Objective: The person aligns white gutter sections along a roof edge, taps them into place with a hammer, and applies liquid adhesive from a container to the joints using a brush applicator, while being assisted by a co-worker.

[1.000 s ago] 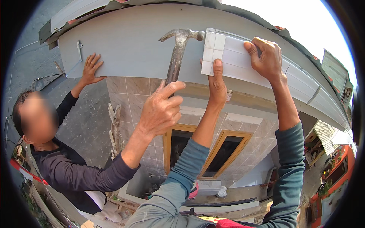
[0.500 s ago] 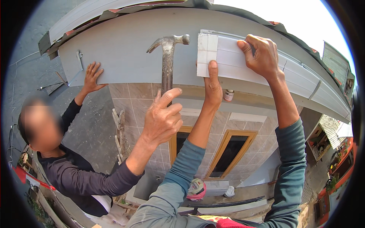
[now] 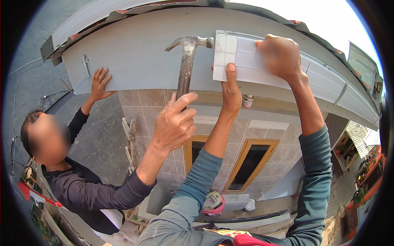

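A long white ribbed panel point(image 3: 248, 61) lies against the grey fascia board point(image 3: 143, 49), its left end faced by a white block with grid lines point(image 3: 225, 51). My left hand point(image 3: 232, 92) closes on this end from below, thumb on the front and fingers mostly hidden behind. My right hand point(image 3: 281, 57) is a closed fist against the panel farther right; its fingers are blurred, and whatever they hold cannot be made out. From the left, a co-worker's hand point(image 3: 174, 123) holds a claw hammer point(image 3: 186, 61) upright, its striking face close beside the block.
The co-worker's other hand point(image 3: 99, 85) rests flat on the fascia's left end. A small white container point(image 3: 247, 101) stands on the ledge under the panel. Below are a tiled wall point(image 3: 152, 117) and a wooden-framed window point(image 3: 251, 166). Dark roof edging point(image 3: 283, 22) runs above.
The co-worker's hammer has moved right, bringing its head nearer the block. My left hand keeps its hold on the panel; my right fist has shifted slightly upward.
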`<state>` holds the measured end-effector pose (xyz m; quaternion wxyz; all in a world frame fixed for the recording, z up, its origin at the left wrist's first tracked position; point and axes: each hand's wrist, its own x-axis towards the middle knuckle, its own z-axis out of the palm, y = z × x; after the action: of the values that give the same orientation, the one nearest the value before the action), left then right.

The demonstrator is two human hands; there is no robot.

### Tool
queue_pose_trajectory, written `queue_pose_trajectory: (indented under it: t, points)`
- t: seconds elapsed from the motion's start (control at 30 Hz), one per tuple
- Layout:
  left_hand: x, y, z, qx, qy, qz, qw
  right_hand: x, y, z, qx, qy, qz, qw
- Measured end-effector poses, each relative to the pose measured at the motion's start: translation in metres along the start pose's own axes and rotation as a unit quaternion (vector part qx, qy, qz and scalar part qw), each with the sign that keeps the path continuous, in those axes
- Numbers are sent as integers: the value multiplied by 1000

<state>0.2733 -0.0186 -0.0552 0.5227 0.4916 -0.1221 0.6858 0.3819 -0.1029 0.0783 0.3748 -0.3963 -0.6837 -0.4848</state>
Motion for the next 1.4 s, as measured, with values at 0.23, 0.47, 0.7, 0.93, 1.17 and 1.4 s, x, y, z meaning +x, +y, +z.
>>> queue_pose_trajectory:
  t: [0.23,0.47,0.7,0.93,1.17,1.4]
  points:
    - [4,1,-24,21,-33,39,998,1,2,3,1,0,-9,1000]
    - [-6,37,-32,16,-29,55,998,0,4,-1,0,0,-16,1000]
    - [6,19,-61,207,-136,137,959,-2,4,3,-4,23,-25,999]
    - [4,-1,-69,269,-89,208,936,-1,3,5,-5,49,-27,998]
    - [0,9,-73,308,-76,170,933,2,-7,7,1,55,-19,998]
    - [-12,26,-73,296,-96,127,942,-4,-5,8,15,61,-32,998]
